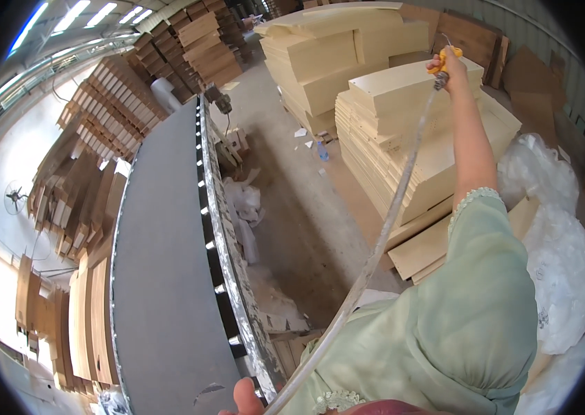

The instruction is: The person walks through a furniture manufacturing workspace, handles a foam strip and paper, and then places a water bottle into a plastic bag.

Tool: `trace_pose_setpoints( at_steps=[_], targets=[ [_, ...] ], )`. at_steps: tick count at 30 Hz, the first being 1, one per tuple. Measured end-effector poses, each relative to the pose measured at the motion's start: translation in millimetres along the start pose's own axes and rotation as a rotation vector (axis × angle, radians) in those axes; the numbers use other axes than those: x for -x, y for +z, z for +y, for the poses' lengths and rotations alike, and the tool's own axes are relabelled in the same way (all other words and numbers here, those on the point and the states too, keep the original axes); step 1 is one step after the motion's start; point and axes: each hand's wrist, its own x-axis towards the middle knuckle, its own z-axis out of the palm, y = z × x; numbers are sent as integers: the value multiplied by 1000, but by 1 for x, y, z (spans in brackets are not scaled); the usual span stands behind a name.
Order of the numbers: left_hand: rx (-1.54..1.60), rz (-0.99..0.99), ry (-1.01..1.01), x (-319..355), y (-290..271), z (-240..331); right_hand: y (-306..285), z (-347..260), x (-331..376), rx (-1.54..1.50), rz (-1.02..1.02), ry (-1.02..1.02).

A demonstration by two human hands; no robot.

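Your right hand [455, 70] is gripping the yellow air gun [451, 52], so the gun is sitting snug in your grip, out near the pale boards [389, 104]. The gray hose [403, 187] is running down from it toward your left hand [245, 399]. That hand is peeking in by the gray belt [168, 235], and I cannot tell if it is holding anything

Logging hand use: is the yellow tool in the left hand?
No, the right hand holds the yellow tool on the hose.
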Motion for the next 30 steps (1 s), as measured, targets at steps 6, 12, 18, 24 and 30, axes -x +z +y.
trace_pose_setpoints(
  at_steps=[6, 12, 18, 24, 30],
  targets=[
    [116, 16, 2, 16, -17, 27, -56, -58, 18, 276, 14, -39],
    [176, -116, -54, 25, -65, 43, -25, -42, 35, 457, 11, -97],
    [397, -191, 13, 31, -108, 66, -38, -63, 35, 499, 51, -120],
    [655, -316, -100, 44, -174, 90, -81, -114, 50, 613, -24, -100],
    [683, -314, -56, 44, -228, 81, -125, -187, 70, 668, -30, -24]
  ],
)
